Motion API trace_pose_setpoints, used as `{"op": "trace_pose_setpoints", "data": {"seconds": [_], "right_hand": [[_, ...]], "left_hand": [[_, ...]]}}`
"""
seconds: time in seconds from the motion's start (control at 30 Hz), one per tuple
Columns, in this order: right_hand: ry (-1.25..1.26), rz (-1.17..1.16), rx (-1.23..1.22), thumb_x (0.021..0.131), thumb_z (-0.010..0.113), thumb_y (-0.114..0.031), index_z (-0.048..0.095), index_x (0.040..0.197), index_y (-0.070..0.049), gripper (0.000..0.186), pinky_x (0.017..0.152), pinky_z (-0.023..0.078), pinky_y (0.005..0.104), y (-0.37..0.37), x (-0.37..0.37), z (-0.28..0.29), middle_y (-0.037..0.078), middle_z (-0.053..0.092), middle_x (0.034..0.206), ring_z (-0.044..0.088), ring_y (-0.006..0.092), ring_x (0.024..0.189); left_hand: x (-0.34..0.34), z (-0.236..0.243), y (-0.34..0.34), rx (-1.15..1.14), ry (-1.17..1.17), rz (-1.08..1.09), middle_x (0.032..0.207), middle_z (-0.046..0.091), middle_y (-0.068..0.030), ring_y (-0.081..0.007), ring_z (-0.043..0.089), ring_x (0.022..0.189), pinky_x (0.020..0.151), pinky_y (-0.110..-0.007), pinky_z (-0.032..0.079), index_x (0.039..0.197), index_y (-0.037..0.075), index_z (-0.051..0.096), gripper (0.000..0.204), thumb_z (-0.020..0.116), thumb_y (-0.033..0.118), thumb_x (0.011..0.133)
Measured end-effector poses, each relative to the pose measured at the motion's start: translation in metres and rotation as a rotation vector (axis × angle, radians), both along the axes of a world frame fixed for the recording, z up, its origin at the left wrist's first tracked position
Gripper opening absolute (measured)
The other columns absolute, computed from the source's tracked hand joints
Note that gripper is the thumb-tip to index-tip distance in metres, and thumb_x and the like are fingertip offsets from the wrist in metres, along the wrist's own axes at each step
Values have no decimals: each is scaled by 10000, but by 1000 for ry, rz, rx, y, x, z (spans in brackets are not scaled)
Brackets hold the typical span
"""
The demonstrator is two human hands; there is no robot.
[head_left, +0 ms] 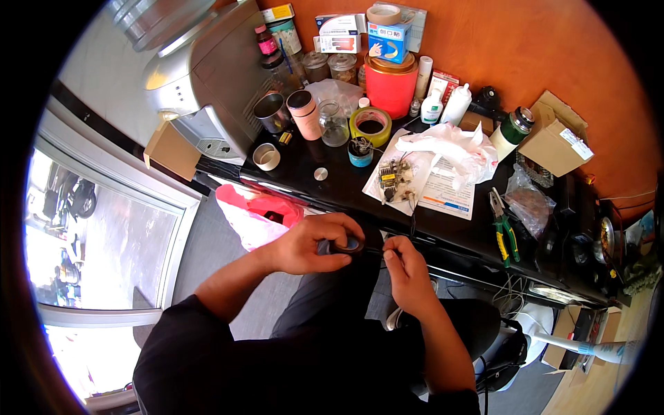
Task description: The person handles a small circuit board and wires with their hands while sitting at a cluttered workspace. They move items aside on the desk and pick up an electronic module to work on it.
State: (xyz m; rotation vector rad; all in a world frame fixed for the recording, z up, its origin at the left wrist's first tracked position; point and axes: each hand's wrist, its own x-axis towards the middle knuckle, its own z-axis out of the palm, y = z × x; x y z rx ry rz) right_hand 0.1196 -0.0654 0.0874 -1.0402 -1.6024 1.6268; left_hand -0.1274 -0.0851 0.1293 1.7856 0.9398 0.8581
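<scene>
My left hand [315, 243] is closed round a small roll of black tape [353, 245], with its fingers curled over the top and the thumb below. Just beside it, my right hand [407, 270] pinches a thin dark strand [375, 249] between thumb and forefinger. Whether that strand is tape or wire I cannot tell. Both hands are above my lap, in front of the black table's edge. On the table beyond them lies a small circuit board [394, 181] on white paper, and a dark cable [413, 220] drops from it toward my right hand.
Green-and-yellow pliers [503, 228] lie at the right of the black tabletop [297, 176]. A glass jar [333, 124], yellow tape roll [370, 127] and red canister [389, 86] stand farther back. At the left are a water dispenser [200, 90] and, lower, a pink plastic bag [252, 218].
</scene>
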Motion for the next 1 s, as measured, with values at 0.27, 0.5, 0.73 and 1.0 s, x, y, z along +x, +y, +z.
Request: {"op": "trace_pose_setpoints", "data": {"seconds": [0.27, 0.5, 0.73, 1.0], "right_hand": [[359, -9, -290, 1038, 474, -150, 524, 1063, -39, 124, 674, 363, 223, -10, 15, -15, -23, 450, 787, 409, 78, 713], [93, -57, -166, 1041, 469, -166, 518, 1056, -45, 131, 690, 354, 223, -19, 32, -11, -18, 439, 795, 411, 84, 729], [220, -117, -275, 1041, 460, -164, 518, 1057, -56, 123, 673, 348, 219, -26, 31, -18, -26, 434, 791, 391, 68, 717], [114, -223, -274, 1046, 448, -167, 519, 1066, -63, 128, 675, 360, 217, -52, 32, -32, -23, 443, 787, 401, 71, 717]], "left_hand": [[-5, -11, -13, -423, -531, -2, 1150, 590, -215, -246, 615, 987, 896, -377, 489, 744, 28, 559, 269, 698, 205, 893], [-15, -6, -17, -497, -447, -116, 1015, 643, -152, -189, 654, 833, 700, -280, 506, 695, -2, 562, 328, 671, 190, 937], [-2, -5, -15, -501, -140, 131, 910, 628, -104, -154, 648, 709, 588, -282, 510, 695, -17, 569, 341, 687, 189, 941], [1, 22, -25, -547, -434, -205, 1004, 624, -182, -154, 659, 707, 582, -254, 516, 679, -20, 575, 356, 663, 200, 945]]}}
